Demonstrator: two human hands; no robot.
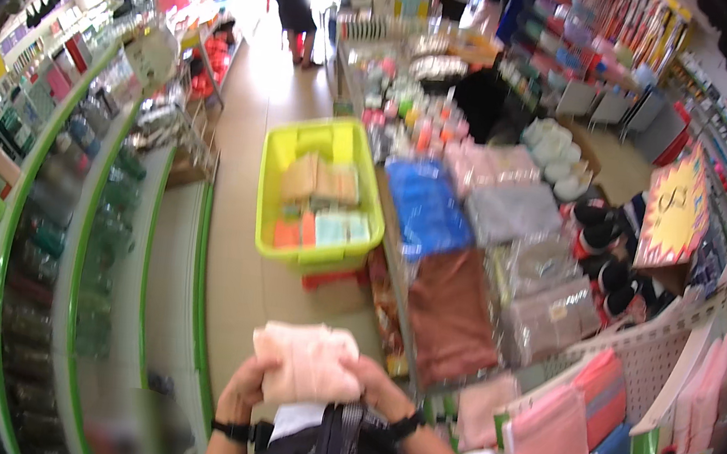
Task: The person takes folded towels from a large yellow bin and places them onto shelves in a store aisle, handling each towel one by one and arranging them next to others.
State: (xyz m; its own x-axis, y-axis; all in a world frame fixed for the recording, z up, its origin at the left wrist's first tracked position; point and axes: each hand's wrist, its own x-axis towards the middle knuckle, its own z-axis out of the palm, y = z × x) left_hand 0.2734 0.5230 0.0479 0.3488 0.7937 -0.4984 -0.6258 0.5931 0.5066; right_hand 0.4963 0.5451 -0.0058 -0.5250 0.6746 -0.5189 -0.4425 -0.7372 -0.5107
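Observation:
A folded pale pink towel (308, 364) is held up in front of my chest, above the floor of the aisle. My left hand (249, 379) is closed on its left edge, thumb on the top face. On the opposite edge my right hand (380, 385) grips it the same way; the fingers beneath are hidden. Beyond the towel stands a yellow-green plastic tub (275, 171) holding brown, orange and pale blue folded packs. To my right, folded pink towels (547, 431) are stacked on a shelf.
Green-edged shelves (201, 271) with glassware run along the left. On the right a display table carries a blue packaged cloth (429, 208), a brown cloth (452, 315) and a price sign (675, 206). Something red (330, 279) lies under the tub. A person (291, 0) stands far up the aisle.

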